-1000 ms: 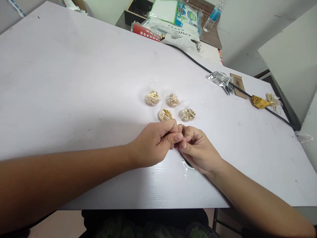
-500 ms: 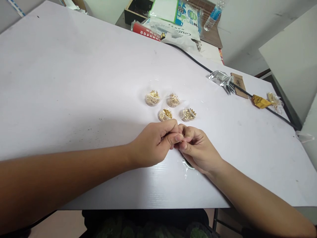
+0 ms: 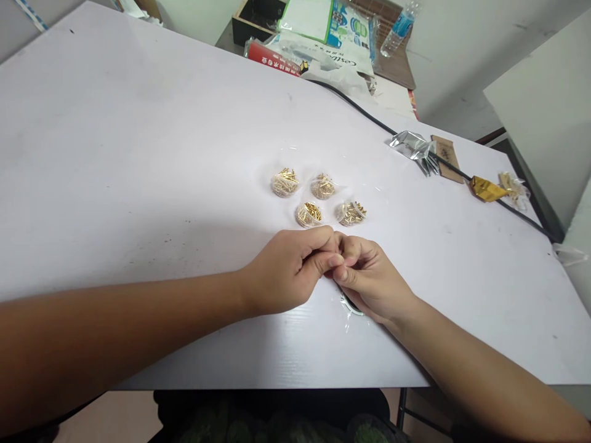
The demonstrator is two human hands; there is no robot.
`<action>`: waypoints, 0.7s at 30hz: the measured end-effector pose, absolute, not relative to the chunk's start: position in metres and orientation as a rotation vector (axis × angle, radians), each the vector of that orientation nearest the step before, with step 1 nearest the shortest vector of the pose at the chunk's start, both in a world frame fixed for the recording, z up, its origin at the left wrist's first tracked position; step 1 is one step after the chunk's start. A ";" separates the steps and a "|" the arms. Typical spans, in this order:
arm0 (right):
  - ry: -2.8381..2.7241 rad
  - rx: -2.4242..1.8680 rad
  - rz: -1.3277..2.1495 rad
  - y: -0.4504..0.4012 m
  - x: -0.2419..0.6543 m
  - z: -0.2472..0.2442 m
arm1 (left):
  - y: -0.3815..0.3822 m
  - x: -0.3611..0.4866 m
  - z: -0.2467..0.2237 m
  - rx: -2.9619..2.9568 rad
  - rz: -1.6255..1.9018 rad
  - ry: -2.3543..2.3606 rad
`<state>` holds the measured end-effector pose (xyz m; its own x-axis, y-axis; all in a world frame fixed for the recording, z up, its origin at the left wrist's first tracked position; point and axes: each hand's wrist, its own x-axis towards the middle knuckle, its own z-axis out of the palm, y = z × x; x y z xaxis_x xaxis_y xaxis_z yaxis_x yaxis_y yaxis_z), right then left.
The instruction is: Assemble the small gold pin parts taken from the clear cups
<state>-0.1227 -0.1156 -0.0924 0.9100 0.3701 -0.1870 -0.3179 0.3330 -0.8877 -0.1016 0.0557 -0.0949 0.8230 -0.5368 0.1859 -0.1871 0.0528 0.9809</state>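
Observation:
My left hand (image 3: 295,267) and my right hand (image 3: 372,277) meet over the white table, thumbs and fingertips pinched together and touching. Whatever lies between the fingertips is too small or too hidden to make out. Just beyond the knuckles stand several small clear bags of gold-coloured metal pins: a back left bag (image 3: 285,183), a back right bag (image 3: 322,186), a front left bag (image 3: 309,214) and a front right bag (image 3: 351,213). Under my right hand a dark round item with a pale rim (image 3: 353,304) shows in part, in clear plastic; the hand covers the rest.
A black cable (image 3: 360,111) runs along the table's right side, past a silver foil packet (image 3: 410,145), a brown card (image 3: 447,159) and a gold foil piece (image 3: 487,189). Behind the table are a black box (image 3: 253,27), plastic packages (image 3: 341,52) and a water bottle (image 3: 399,31).
Both hands stay pinched together in nearly the same place. The left thumb and fingertips have shifted very slightly; a thin glint at the fingertips no longer shows. The bags have not moved.

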 end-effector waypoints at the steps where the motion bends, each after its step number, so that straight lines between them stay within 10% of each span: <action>1: -0.058 -1.145 0.445 -0.115 -0.123 -0.092 | 0.056 -0.101 -0.095 1.520 -0.295 -0.597; 21: 0.009 -1.190 0.253 -0.119 -0.118 -0.085 | 0.059 -0.107 -0.092 1.495 -0.163 -0.432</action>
